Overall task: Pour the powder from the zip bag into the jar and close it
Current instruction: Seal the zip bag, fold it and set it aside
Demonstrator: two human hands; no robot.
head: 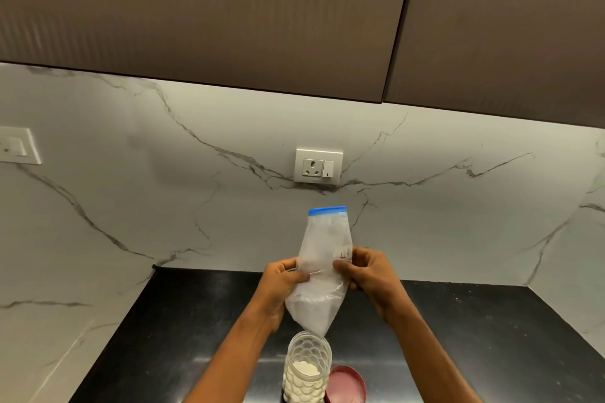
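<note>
We note a black speckled countertop (458,337) nearest us, bearing a clear scale-patterned jar (307,366), open and partly filled with white powder (306,370); a pink lid (347,384) lies just beside it. Above the jar mouth, the left hand (281,285) and right hand (370,275) pinch the clear zip bag (322,271), blue seal uppermost, one corner pointing down. Behind stand a veined marble wall (131,206), a socket (318,167) and ribbed brown cabinets (229,10).

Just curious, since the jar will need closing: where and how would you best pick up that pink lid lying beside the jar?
Probably by its rim, from above. The pink lid lies flat on the dark counter, hollow side seemingly up, just right of the jar. Its right edge is free, so fingers could pinch across the rim there, away from the jar. Both hands are currently busy with the zip bag.
</note>
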